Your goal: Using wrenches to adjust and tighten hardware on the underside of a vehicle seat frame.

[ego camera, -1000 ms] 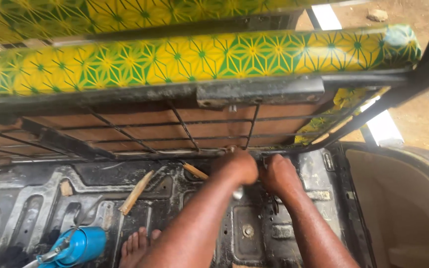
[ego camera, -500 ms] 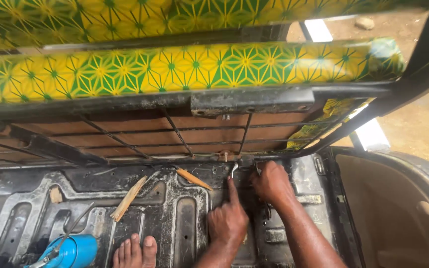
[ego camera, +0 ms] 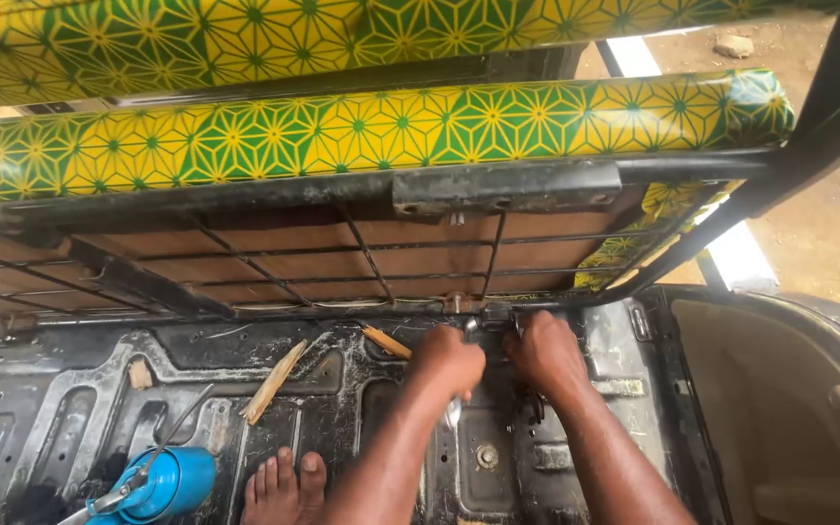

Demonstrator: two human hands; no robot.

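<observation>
Tightly, left hand (ego camera: 446,362) and right hand (ego camera: 543,352) crowd seat frame (ego camera: 498,187) — wrench (ego camera: 459,389) gripped.

Grimy black stamped-metal vehicle floor (ego camera: 99,408) runs across 6 to 9 o'clock, tipped-up green-yellow patterned seat (ego camera: 362,131) at 12, sunlit dirt ground (ego camera: 828,224) around 3 o'clock.

The single head-worn camera is looking steeply down and forward from close above the person's forearms, facing a tipped-up seat (ego camera: 391,131) with a green and yellow patterned cover and the dark metal floor pan (ego camera: 70,389) beneath it. It is sitting near enough that the left hand (ego camera: 447,362) and right hand (ego camera: 548,352) are filling the lower middle, with a bare foot (ego camera: 282,486) at the bottom edge. Sandy ground (ego camera: 828,224) is showing at the right; no second view is sharing the scene.
</observation>
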